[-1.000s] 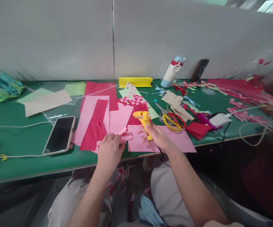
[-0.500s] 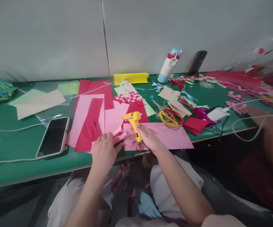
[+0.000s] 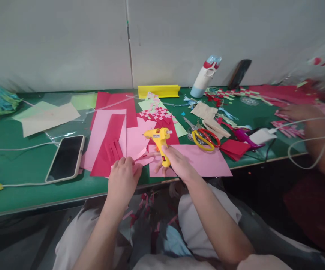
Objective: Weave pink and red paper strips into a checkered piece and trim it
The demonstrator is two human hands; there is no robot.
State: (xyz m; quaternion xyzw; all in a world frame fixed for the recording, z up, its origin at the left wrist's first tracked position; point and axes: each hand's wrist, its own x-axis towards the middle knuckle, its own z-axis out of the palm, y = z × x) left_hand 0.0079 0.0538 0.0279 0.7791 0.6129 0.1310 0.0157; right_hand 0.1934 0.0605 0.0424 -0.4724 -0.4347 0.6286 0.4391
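Observation:
A yellow hot glue gun [image 3: 157,135] is in my right hand [image 3: 177,160], its nozzle pointing left and slightly away from the handle. The fingers wrap round its grip above a pink sheet [image 3: 200,159]. My left hand [image 3: 123,175] has its fingers curled down on a pink paper strip [image 3: 144,162], which sticks out to the right towards the glue gun. Just beyond the left hand lies red paper cut into fringes [image 3: 113,149], on top of larger pink and red sheets. What the left fingertips press is partly hidden.
A phone [image 3: 66,159] lies on the green table [image 3: 16,165] at left. Scissors [image 3: 203,139], folded red paper [image 3: 234,149], a white charger [image 3: 264,135] with a cable, a bottle [image 3: 204,78] and a yellow folded strip [image 3: 159,91] stand around. Another person's arm [image 3: 319,138] reaches in at right.
The glue gun has turned a little, its nozzle now further left. My left hand stays on the pink strip. The other person's hand has moved further onto the table. The view has shifted slightly.

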